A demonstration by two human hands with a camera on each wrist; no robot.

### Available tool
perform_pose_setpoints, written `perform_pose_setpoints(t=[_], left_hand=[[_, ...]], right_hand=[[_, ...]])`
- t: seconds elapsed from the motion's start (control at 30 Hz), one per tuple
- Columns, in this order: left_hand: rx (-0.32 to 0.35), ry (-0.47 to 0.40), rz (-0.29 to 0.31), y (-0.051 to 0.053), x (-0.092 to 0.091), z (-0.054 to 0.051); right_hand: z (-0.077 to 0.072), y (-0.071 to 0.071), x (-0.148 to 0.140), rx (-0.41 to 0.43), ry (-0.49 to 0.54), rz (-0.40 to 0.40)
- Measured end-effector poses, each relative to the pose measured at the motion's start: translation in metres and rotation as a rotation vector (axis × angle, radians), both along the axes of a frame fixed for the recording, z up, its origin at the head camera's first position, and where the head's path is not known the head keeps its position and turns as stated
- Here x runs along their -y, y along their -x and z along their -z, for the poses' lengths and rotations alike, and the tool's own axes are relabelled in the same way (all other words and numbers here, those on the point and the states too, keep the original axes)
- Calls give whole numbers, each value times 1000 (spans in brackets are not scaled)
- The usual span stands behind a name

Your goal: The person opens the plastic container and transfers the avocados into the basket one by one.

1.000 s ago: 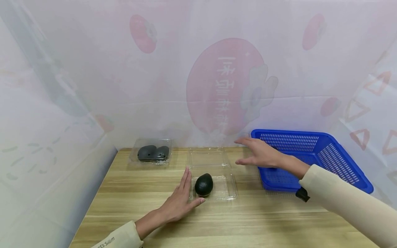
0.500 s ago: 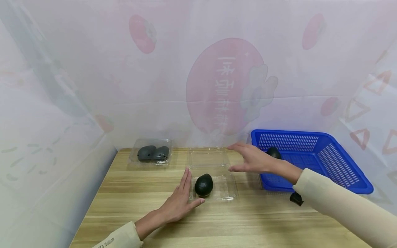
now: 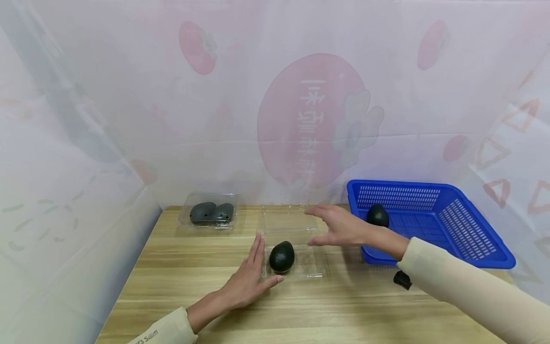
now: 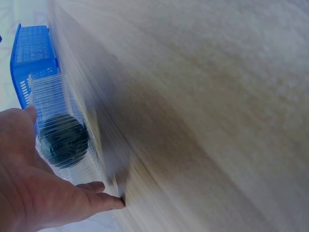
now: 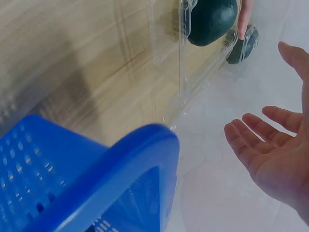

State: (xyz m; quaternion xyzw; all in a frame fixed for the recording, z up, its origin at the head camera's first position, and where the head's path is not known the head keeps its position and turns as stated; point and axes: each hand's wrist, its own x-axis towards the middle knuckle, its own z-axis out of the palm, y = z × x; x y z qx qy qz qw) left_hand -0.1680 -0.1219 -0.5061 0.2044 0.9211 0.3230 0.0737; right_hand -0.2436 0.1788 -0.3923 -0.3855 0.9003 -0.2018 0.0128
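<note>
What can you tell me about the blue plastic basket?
The blue, rectangular plastic basket has slotted walls and a rounded rim. It stands open side up on the light wooden table, at the right. A dark green, egg-shaped fruit lies inside, toward its left end. A beige-sleeved right forearm hides part of its near edge.

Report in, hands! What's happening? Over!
Left hand beside open clear box. Right hand empty, nearby. Avocado inside, left side. Nothing seems in the way.

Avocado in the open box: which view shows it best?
Head view: the avocado shows its full outline. The left wrist view shows it through the clear box; the right wrist view crops it at the top.
</note>
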Motion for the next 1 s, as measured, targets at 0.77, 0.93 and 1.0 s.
perform_pose_setpoints(t=[0.77, 0.93, 1.0], left_hand=[[13, -11, 5, 0, 0, -1], [18, -12, 0, 0, 0, 0], [20, -12, -2, 0, 0, 1]], right_hand=[[18, -8, 29, 41, -38, 38], [21, -9, 35, 91, -30, 48], [23, -10, 38, 106, -27, 50]])
